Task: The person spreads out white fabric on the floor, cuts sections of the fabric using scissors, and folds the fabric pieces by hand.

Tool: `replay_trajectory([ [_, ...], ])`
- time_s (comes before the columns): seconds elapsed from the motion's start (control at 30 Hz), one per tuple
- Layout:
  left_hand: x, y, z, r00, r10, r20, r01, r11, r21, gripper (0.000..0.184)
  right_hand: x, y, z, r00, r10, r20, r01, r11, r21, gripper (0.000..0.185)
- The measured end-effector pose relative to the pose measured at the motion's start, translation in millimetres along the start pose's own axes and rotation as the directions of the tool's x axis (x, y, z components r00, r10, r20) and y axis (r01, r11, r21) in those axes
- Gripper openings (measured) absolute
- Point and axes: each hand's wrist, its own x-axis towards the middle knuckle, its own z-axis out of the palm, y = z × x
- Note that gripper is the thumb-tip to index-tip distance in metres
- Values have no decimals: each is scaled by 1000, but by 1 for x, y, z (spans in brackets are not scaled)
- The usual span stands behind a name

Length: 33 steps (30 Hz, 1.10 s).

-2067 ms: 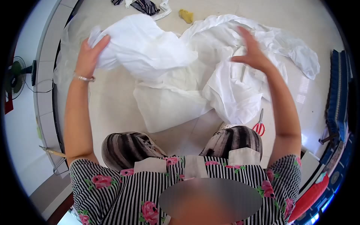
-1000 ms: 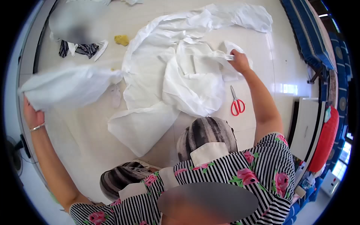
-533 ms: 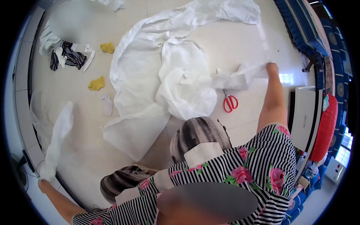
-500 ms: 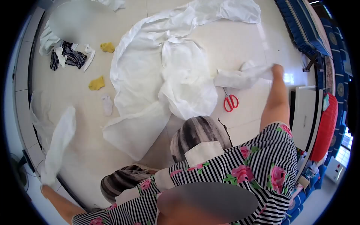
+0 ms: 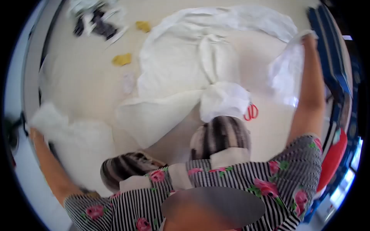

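My left hand (image 5: pixel 35 133), far out at the left edge, is closed on one end of a white cloth (image 5: pixel 81 131), which hangs blurred over the floor. Far out at the right, my right hand (image 5: pixel 309 37) is raised and closed on another part of white cloth (image 5: pixel 287 71), its fingers mostly hidden. Between the arms, a large sheet of white fabric (image 5: pixel 169 65) lies spread and wrinkled on the floor. A bunched white part (image 5: pixel 223 101) rests by my knee. Red-handled scissors (image 5: pixel 251 112) lie partly covered beside it.
Two yellow cloth pieces (image 5: pixel 122 59) and a pale sock-like piece (image 5: pixel 128 82) lie on the tiles. A pile of dark and white clothes (image 5: pixel 101 25) is at the upper left. Blue furniture (image 5: pixel 327 50) and a red cushion (image 5: pixel 334 163) stand at the right, a fan (image 5: pixel 11 133) at the left.
My right hand has risen up and outward with its cloth. My left hand has moved up, its cloth now spread wider. The bunched white fabric has shifted over part of the scissors.
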Motion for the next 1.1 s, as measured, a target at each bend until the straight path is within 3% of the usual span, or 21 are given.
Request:
replay_trajectory([
  [0.07,28,34,-9,986,-26,-162,-4,983,-182,54,-14,-58,-24,984,-169,-50,170,985,16,39],
  [0.13,57,53,-26,929,-31,-369,-129,907,-400,72,-17,-88,-45,953,-278,-122,281,960,1,39],
  [0.17,30,77,-32,923,-30,-384,-165,871,-464,58,-13,-92,-55,936,-315,-159,316,948,-14,40],
  [0.23,-18,107,-45,825,189,-532,-418,838,-350,60,-5,-98,-77,901,-358,-244,355,933,-57,40],
  [0.3,-26,103,-56,677,401,-617,-507,862,3,54,-1,-99,-99,883,-360,-302,350,933,-88,41],
  [0.37,-112,128,-46,577,698,-424,-768,640,9,38,4,-65,-105,905,-306,-295,284,952,-118,42],
  [0.43,-165,95,-17,461,853,-246,-835,510,206,23,1,-39,-86,929,-333,-163,283,921,-267,44],
  [0.47,-204,85,-2,195,978,-76,-894,209,397,20,-1,-16,-65,910,-412,-45,353,829,-433,44],
  [0.5,-210,54,16,143,988,54,-961,126,248,27,-3,6,-44,873,-482,73,434,700,-567,44],
  [0.53,-257,51,31,112,972,207,-994,108,29,33,-28,6,-36,872,-454,185,480,713,-511,43],
  [0.57,-285,38,43,97,904,417,-992,122,-34,37,-58,5,-31,857,-421,297,515,728,-453,42],
  [0.6,-298,14,56,47,842,537,-993,98,-68,38,-80,5,-26,789,-467,400,615,614,-495,40],
  [0.63,-308,-19,67,42,785,618,-992,108,-69,38,-101,2,-25,705,-522,480,709,530,-465,39],
  [0.7,-312,-83,80,109,587,802,-979,204,-15,47,-132,-3,-11,738,-380,557,650,621,-438,39],
  [0.73,-311,-112,85,145,504,851,-969,246,20,54,-143,0,0,704,-383,598,679,608,-411,43],
  [0.83,-315,-167,98,255,346,903,-955,236,180,65,-164,-15,16,511,-322,797,759,604,-243,59],
  [0.87,-318,-182,98,294,303,906,-948,211,237,70,-167,-25,22,364,-269,892,715,694,-83,66],
  [0.97,-331,-160,105,277,-358,892,-844,354,404,95,-181,-91,46,166,-361,918,792,603,94,60],
  [1.03,-317,-211,128,328,-323,888,-606,649,460,112,-209,-154,52,143,-684,715,872,430,236,51],
  [1.07,-315,-236,140,360,-311,880,-452,767,456,121,-228,-193,50,100,-729,677,840,426,335,48],
  [1.1,-311,-249,148,423,-248,872,-422,797,432,121,-255,-235,44,64,-771,633,799,420,430,45],
])
